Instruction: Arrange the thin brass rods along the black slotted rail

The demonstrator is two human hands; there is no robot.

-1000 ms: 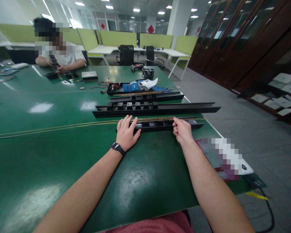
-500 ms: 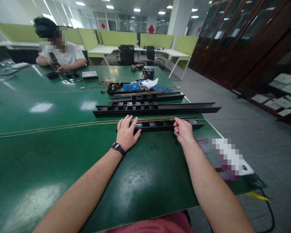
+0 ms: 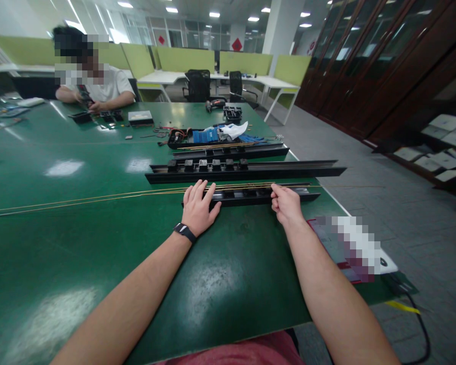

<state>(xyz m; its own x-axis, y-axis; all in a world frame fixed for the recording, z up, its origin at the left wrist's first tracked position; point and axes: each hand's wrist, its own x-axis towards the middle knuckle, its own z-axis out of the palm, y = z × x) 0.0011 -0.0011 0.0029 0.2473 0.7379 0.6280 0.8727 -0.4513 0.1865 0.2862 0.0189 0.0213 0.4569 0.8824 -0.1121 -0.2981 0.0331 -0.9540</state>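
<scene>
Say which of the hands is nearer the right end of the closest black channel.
Right. The right hand is just left of that end of the black channel; the left hand is at the opposite end.

The tabletop looks glossy, the rods metallic, the cabinet polished wood.

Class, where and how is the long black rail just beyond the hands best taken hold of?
The long black rail is probably best gripped near its right end, from the right: that end appears to overhang the table, leaving its underside reachable, and the blocks sit farther left.
</scene>
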